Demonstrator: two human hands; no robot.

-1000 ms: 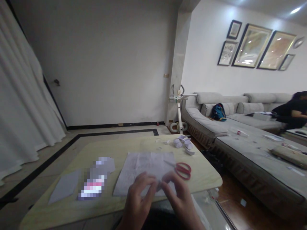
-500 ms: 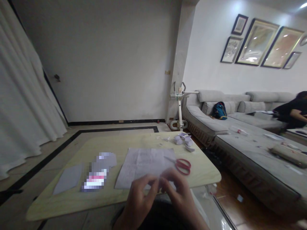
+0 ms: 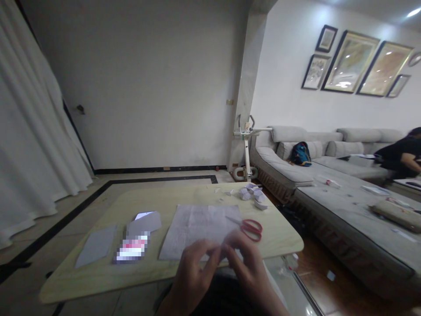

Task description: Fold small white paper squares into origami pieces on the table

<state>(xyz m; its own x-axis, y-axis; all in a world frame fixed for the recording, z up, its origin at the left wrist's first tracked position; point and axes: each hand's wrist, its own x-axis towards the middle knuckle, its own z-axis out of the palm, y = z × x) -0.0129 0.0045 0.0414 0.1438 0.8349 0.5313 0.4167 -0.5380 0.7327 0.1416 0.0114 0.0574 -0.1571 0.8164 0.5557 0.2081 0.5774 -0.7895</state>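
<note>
My left hand (image 3: 194, 272) and my right hand (image 3: 245, 265) meet at the near edge of the pale wooden table (image 3: 98, 281). Their fingertips are pinched together on a small piece of white paper (image 3: 219, 253), mostly hidden between the fingers. Just beyond them lies a large creased paper sheet (image 3: 197, 228). Red-handled scissors (image 3: 249, 227) rest on the table right of that sheet, close to my right hand.
Smaller paper pieces (image 3: 97, 243) and a blurred-out item (image 3: 133, 248) lie left of the sheet. Several folded paper bits (image 3: 251, 195) sit at the far right corner. A grey sofa (image 3: 329, 193) runs along the right, with a person (image 3: 401, 156) at its far end.
My hands stay pinched together at the table's near edge. The view has shifted slightly; nothing on the table has moved.
</note>
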